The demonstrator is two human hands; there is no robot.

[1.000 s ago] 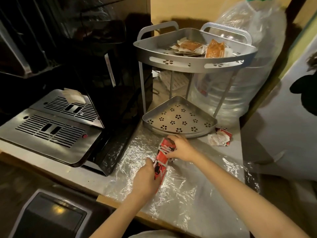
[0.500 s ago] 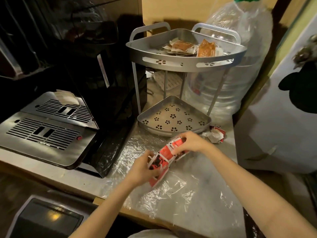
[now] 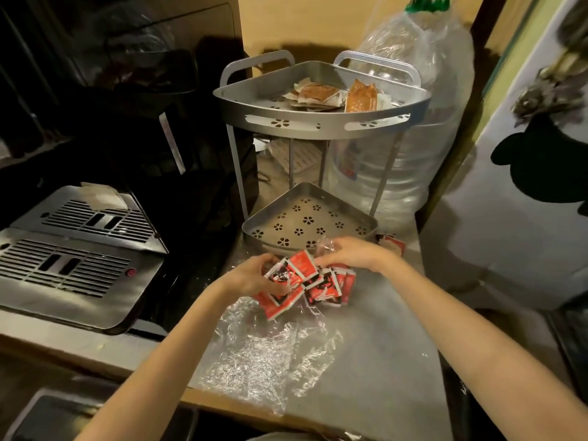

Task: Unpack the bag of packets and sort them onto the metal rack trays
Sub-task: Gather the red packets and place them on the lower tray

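A bunch of red and white packets [image 3: 313,283] in thin clear plastic lies on the counter just in front of the metal rack. My left hand [image 3: 251,276] grips the bunch's left end. My right hand [image 3: 350,253] pinches the clear bag [image 3: 324,245] at its upper right. The rack's lower tray [image 3: 370,224], punched with flower holes, holds nothing. Its upper tray [image 3: 318,122] carries several orange-brown packets [image 3: 361,98].
A crumpled clear plastic sheet [image 3: 257,354] covers the counter in front of me. A black machine with a steel drip grille [image 3: 73,259] stands at the left. A large wrapped water bottle [image 3: 413,122] stands behind the rack. A few red packets [image 3: 393,243] lie at the rack's right.
The packet bunch has swung from upright to lying sideways and spread out. Both hands have moved up, closer to the lower tray, and the clear bag is being pulled off.
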